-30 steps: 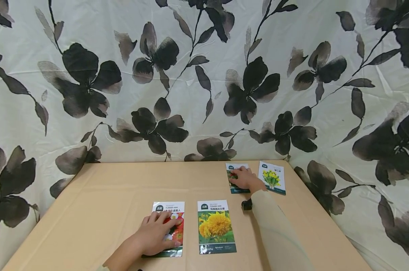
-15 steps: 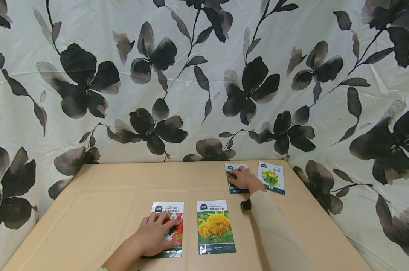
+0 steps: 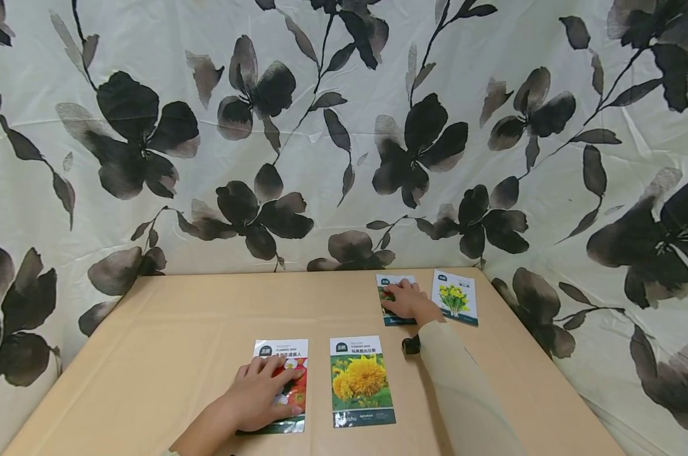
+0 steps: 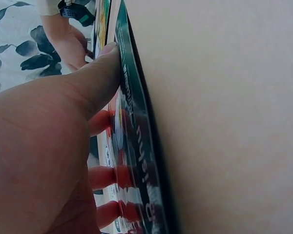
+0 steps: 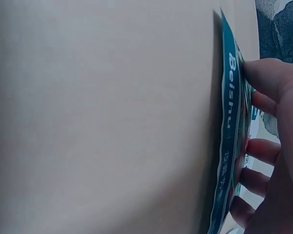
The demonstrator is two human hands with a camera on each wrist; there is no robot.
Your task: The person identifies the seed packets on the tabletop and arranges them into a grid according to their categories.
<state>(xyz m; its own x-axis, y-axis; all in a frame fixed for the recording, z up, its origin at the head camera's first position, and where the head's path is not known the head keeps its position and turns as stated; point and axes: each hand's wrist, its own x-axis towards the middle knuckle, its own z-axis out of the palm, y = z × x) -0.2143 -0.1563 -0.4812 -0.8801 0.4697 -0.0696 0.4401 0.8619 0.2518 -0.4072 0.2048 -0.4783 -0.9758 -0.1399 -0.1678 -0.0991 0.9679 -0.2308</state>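
Head view: the left hand (image 3: 258, 392) rests, fingers spread, on the red packet (image 3: 296, 392), at 9 o'clock from the sunflower packet (image 3: 363, 380); the right hand (image 3: 405, 301) lies on the green packet (image 3: 400, 321) at 1 o'clock, near the far edge of the table (image 3: 235, 310). The white packet (image 3: 455, 297) sits at 2 o'clock, near the right hand, where a careless sweep could knock it askew or over the edge. Left wrist view: thumb and fingers (image 4: 103, 176) stand apart on the red packet's face, pinching nothing; uneven pressure might skate its glossy surface sideways or crease it. Right wrist view: thumb and fingertips (image 5: 254, 180), also apart, touch the green packet at 3 o'clock, its near edge appearing slightly raised; a tug could tilt or bend it. All four packets are containers, two printed "Flowers Seed"; their contents are hidden, their seals impossible to judge.
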